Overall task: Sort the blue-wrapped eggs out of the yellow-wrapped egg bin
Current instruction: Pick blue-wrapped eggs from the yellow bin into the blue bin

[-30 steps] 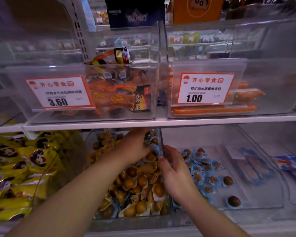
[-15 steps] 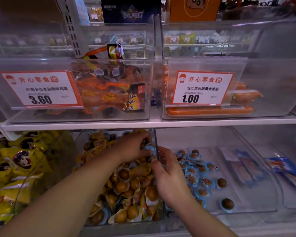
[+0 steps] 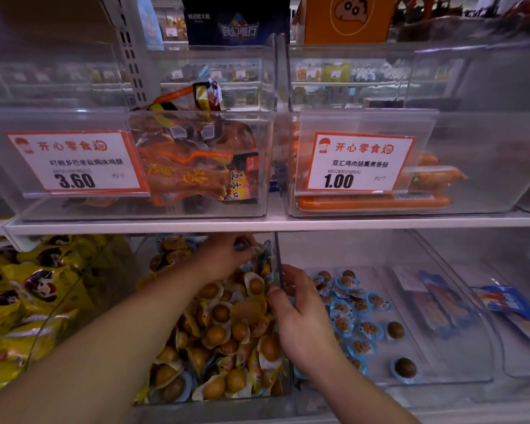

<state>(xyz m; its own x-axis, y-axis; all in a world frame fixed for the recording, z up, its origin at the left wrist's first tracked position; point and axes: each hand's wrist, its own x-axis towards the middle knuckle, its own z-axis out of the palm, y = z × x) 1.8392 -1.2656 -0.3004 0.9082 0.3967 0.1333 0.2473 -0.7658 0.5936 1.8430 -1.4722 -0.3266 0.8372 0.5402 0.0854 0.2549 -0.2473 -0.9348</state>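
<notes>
A clear bin (image 3: 211,407) on the lower shelf holds a heap of yellow-wrapped eggs (image 3: 216,333), with a few blue-wrapped ones near its back right corner. My left hand (image 3: 224,257) reaches to the back of this bin, under the shelf edge, and grips a blue-wrapped egg (image 3: 248,246). My right hand (image 3: 302,319) sits on the dividing bin wall (image 3: 278,255), thumb on the yellow side and curled fingers on the other, pinching it. To the right, a second clear bin (image 3: 416,301) holds several blue-wrapped eggs (image 3: 348,307).
The white shelf edge (image 3: 349,223) runs low over the bins' backs. Above it stand clear bins of chicken-leg packs (image 3: 193,169) and sausages (image 3: 374,201) with price tags. Yellow snack bags (image 3: 19,304) lie at left, blue packets (image 3: 508,304) at right.
My left hand has pushed farther back in the yellow bin and closed on a blue wrapper. My right hand has stayed at the dividing wall.
</notes>
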